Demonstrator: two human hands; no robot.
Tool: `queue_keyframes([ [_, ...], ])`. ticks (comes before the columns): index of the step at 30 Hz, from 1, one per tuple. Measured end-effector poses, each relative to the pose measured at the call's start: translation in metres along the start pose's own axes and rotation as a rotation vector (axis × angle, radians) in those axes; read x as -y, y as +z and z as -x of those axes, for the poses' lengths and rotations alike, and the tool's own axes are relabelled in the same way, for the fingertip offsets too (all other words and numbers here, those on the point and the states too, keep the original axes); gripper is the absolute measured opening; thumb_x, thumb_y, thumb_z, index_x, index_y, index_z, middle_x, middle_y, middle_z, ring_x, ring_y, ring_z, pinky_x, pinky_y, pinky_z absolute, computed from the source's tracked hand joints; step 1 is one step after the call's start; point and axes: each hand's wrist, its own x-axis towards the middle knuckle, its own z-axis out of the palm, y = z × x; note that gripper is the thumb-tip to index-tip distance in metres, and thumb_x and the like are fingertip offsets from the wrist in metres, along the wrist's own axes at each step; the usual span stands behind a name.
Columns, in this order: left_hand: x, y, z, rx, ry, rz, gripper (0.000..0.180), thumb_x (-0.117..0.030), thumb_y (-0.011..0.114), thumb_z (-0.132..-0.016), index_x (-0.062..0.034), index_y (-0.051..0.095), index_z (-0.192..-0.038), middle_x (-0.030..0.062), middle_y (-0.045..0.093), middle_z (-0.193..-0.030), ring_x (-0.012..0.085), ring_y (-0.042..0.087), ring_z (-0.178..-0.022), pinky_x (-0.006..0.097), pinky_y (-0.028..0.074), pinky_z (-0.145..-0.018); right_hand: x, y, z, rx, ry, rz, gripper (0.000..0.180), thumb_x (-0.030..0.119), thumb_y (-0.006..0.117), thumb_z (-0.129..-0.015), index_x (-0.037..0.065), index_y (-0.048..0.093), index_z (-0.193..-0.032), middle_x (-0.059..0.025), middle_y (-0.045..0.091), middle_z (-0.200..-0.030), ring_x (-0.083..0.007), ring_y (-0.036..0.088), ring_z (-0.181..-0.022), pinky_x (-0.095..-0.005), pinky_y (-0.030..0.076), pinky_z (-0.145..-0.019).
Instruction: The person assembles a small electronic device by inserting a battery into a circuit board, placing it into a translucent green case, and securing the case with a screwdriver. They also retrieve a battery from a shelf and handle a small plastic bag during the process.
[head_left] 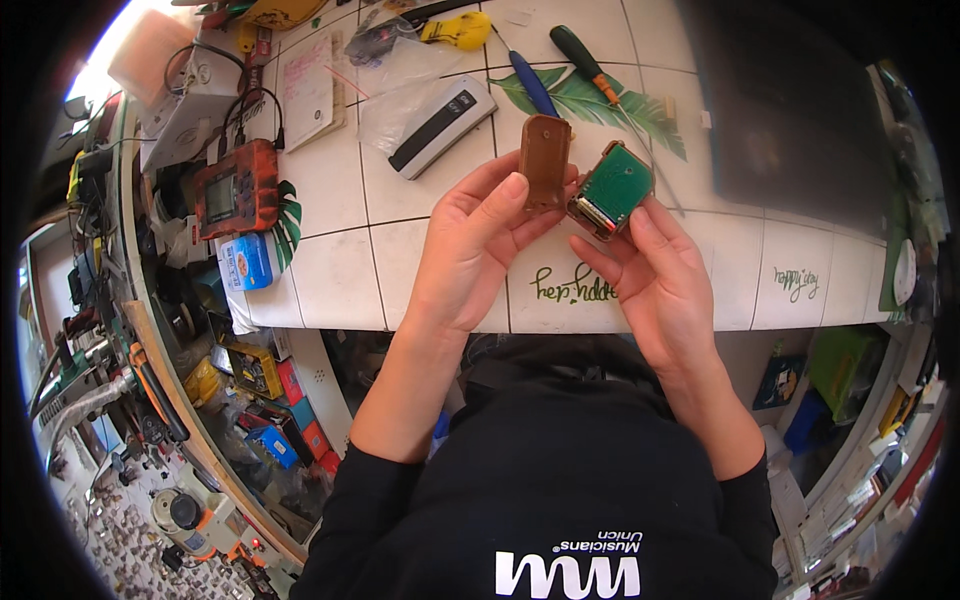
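Note:
My left hand [478, 240] holds a small brown cover [545, 160] upright between thumb and fingers. My right hand [655, 275] pinches a small module with a green circuit board [612, 188], tilted, just right of the brown cover. The two parts sit close together above the white tiled table [340, 270]. Both forearms rise from the lower edge in black sleeves.
Beyond the hands lie a blue-handled screwdriver [531, 82], a green-handled screwdriver [580, 52], a white and black device in a clear bag [440, 120] and a yellow tool [458, 30]. An orange multimeter [236, 190] and a blue box [245, 262] stand at left. Cluttered shelves lie below left.

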Motion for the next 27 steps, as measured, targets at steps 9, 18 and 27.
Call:
queue_keyframes([
  [9,-0.001,-0.003,0.002,0.006,-0.031,0.101,0.046,-0.023,0.059,-0.089,0.0034,0.046,-0.124,0.0188,0.058,-0.117,0.0242,0.058,-0.108,0.035,0.045,-0.095,-0.001,0.002,-0.001,-0.010,0.002,0.006,0.032,0.014,0.045,-0.096,-0.001,0.048,-0.124,-0.0105,0.058,-0.116,-0.0199,0.057,-0.106,-0.0383,0.049,-0.092],
  [18,0.002,0.003,0.007,-0.081,0.252,-0.425,0.034,-0.012,0.058,-0.089,0.0048,0.052,-0.119,0.0135,0.062,-0.107,0.0185,0.061,-0.096,0.031,0.047,-0.088,-0.001,0.003,-0.002,-0.043,0.025,0.004,0.031,0.013,0.044,-0.096,-0.001,0.047,-0.124,-0.0119,0.058,-0.115,-0.0210,0.058,-0.104,-0.0391,0.049,-0.092],
  [27,-0.024,-0.023,0.007,-0.380,0.519,-1.279,0.025,-0.006,0.061,-0.084,-0.0027,0.061,-0.109,0.0067,0.063,-0.087,0.0094,0.054,-0.057,0.024,0.045,-0.052,-0.001,-0.003,0.007,-0.056,0.072,0.018,0.027,0.010,0.046,-0.095,-0.001,0.051,-0.119,-0.0128,0.059,-0.113,-0.0231,0.058,-0.105,-0.0413,0.050,-0.090],
])
